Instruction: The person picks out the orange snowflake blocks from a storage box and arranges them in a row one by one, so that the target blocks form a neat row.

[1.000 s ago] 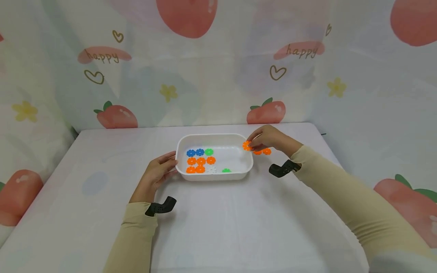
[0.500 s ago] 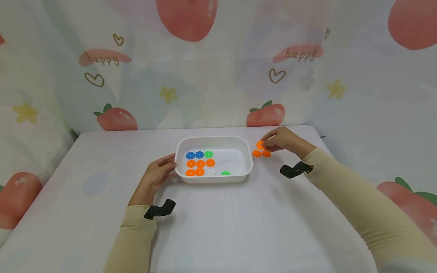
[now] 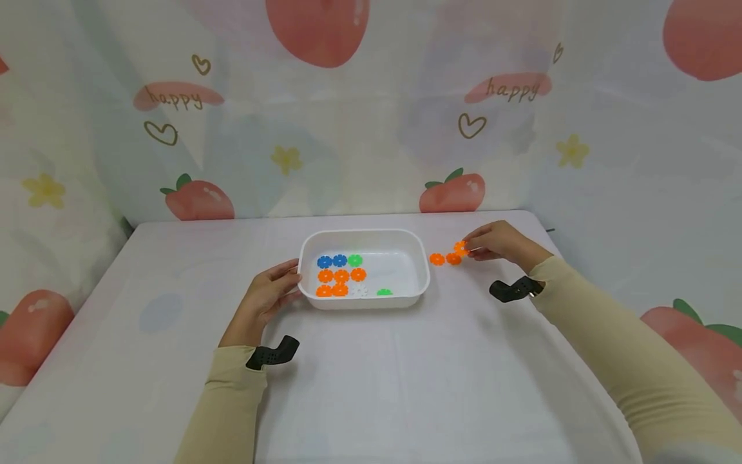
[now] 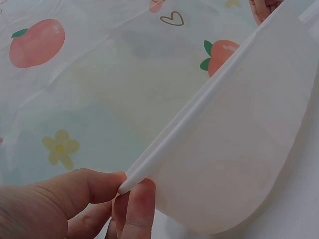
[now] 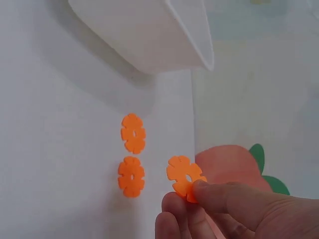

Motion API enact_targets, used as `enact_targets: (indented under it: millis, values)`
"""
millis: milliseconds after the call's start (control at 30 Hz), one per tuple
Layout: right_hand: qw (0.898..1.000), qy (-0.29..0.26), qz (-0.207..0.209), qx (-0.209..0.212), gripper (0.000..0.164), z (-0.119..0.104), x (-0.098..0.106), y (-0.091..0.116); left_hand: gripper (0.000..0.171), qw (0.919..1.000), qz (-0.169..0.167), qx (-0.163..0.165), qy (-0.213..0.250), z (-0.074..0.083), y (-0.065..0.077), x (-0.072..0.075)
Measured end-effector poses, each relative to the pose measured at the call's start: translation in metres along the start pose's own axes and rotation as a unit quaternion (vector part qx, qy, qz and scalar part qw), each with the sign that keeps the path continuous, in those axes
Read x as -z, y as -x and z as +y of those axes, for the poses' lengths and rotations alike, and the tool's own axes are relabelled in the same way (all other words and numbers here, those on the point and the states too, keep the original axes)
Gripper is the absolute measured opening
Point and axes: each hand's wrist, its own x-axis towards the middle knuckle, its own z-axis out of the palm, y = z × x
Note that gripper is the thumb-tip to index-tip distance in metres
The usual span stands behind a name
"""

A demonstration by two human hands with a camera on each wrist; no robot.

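Observation:
My left hand point(image 3: 268, 293) pinches the left rim of a white plastic tray point(image 3: 371, 301); the left wrist view has thumb and fingers on that rim point(image 4: 174, 134). Between thumb and fingers of my right hand point(image 3: 501, 243) is an orange flower-shaped plastic disc point(image 5: 180, 172), held above the table to the right of the tray. Two more orange discs, one point(image 5: 133, 133) nearer the tray and one point(image 5: 131, 177) nearer my hand, lie side by side on the table. In the tray are two blue discs point(image 3: 332, 261), a green disc point(image 3: 355, 260) and several orange discs point(image 3: 342, 276).
White discs point(image 3: 361, 291) and a partly hidden green disc point(image 3: 384, 292) lie by the tray's near wall. A white cloth covers the table point(image 3: 371, 386). Behind it hangs a curtain point(image 3: 359, 129) printed with fruit and hearts.
My right hand has carried the orange disc rightward from the tray's right rim, past the two discs on the table. My left hand stays on the tray.

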Motion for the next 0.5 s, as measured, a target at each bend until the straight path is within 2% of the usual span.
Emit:
enact_targets:
  millis: [500]
  values:
    - [0.998, -0.038, 0.031, -0.027, 0.045, 0.033, 0.004, -0.011, 0.049, 1.0000, 0.000, 0.004, 0.005, -0.001, 0.000, 0.000]
